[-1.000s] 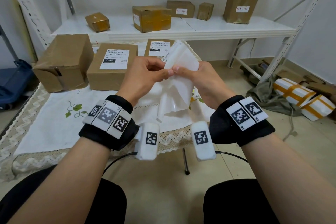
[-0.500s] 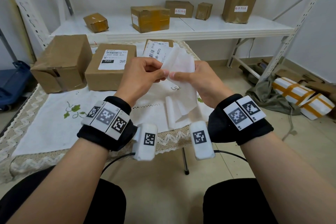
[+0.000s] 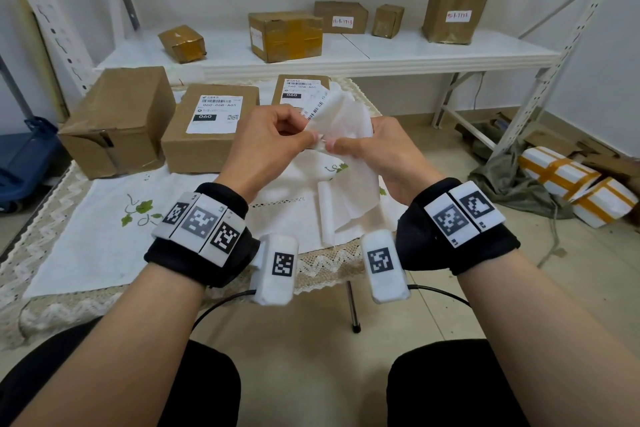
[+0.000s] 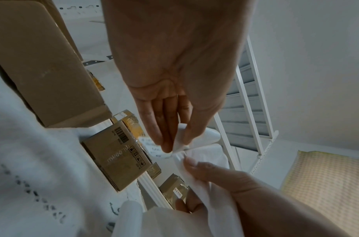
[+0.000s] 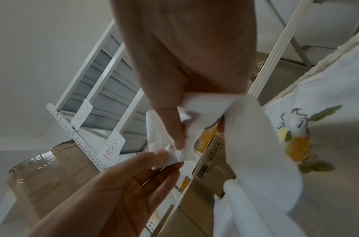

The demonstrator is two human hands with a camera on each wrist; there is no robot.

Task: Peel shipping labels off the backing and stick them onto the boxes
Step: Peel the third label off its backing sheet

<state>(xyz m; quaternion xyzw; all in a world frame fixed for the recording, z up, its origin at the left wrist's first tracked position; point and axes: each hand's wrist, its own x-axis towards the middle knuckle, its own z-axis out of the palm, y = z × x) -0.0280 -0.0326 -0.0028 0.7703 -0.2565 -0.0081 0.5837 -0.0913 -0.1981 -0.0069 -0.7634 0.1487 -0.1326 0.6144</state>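
Above the table, both my hands hold a white label strip. My left hand (image 3: 310, 139) pinches the corner of a shipping label (image 3: 317, 108), whose barcode side shows beyond my fingers. My right hand (image 3: 337, 146) grips the white backing (image 3: 349, 191), which hangs curled toward the cloth. In the left wrist view my left hand (image 4: 174, 145) nips the white corner, with the right thumb just below. In the right wrist view my right hand (image 5: 180, 141) clamps the backing (image 5: 255, 144). Behind stand a bare brown box (image 3: 117, 118), a labelled box (image 3: 211, 130) and another labelled box (image 3: 301, 87), partly hidden.
A white embroidered cloth (image 3: 104, 239) covers the table. Behind it a white shelf (image 3: 381, 52) carries several taped parcels. A blue cart (image 3: 24, 156) stands at the left. White parcels with orange tape (image 3: 571, 180) and a green cloth lie on the floor at the right.
The label's printed side has come away from the backing and now shows at the upper left. The sheet has bent and dropped a little. Both hands stay pinched close together.
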